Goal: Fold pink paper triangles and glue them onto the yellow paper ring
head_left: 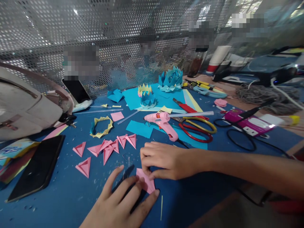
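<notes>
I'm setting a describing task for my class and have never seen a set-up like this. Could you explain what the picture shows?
There is no robot here, just a person's two bare hands. The single picture comes from a camera worn on the head, looking forward and down.

On the blue table lie folded pink triangles, a pink glue gun, scissors and a phone. A blue paper flower stands further back.

The left hand, fingers spread, and the right hand both touch one piece of pink paper. Whether the right hand pinches or only presses it is hard to tell.
</notes>
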Motion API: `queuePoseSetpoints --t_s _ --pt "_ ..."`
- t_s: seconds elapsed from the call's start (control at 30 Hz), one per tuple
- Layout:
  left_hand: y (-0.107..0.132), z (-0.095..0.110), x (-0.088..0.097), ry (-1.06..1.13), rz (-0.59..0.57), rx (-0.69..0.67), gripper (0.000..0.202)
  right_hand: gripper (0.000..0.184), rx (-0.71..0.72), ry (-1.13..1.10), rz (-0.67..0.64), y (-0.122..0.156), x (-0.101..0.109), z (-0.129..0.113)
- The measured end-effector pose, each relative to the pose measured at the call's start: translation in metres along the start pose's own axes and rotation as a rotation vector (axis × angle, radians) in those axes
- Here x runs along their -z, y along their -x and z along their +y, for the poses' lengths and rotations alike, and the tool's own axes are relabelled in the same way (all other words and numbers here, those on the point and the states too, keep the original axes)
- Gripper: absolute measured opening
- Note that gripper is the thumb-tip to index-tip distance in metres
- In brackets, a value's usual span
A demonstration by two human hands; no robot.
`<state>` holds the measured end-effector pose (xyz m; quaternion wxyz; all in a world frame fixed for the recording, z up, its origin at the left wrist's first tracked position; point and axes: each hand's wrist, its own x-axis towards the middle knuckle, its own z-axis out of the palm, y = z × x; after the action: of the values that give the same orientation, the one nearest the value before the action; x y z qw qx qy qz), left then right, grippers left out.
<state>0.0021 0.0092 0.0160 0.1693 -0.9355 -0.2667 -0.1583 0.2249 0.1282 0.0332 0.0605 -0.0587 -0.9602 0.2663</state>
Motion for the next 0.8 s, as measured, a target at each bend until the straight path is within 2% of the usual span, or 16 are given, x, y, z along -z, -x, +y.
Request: queuePoseSetpoints --t_s 0.07,0.13,0.2,0.37,0.53,0.63,0.8 --pt "0.002 0.002 -0.003 0.014 0.007 0.029 0.04 0.03 -0.007 0.005 0.003 0.001 -0.001 0.0" --pt "0.007 0.006 -0.011 0.032 0.11 0.121 0.042 0.029 -0.002 -0.012 -0.004 0.0 0.0 0.002" --pt "0.011 0.01 -0.018 0.07 0.123 0.165 0.042 0.027 0.017 -0.067 -0.017 -0.001 0.003 0.005" --pt "0.016 0.009 -0.021 0.1 0.122 0.122 0.042 0.021 0.048 -0.27 -0.067 -0.004 0.013 0.011" --pt "0.015 0.007 -0.02 0.108 0.149 0.13 0.041 0.015 -0.043 -0.35 -0.008 -0.005 0.012 0.008" --pt "0.015 0.007 -0.021 0.113 0.143 0.133 0.042 0.017 -0.09 -0.35 0.038 -0.004 0.006 0.007" --pt "0.013 0.007 -0.017 0.095 0.165 0.12 0.037 0.015 -0.093 -0.219 0.049 -0.004 0.0 0.003"
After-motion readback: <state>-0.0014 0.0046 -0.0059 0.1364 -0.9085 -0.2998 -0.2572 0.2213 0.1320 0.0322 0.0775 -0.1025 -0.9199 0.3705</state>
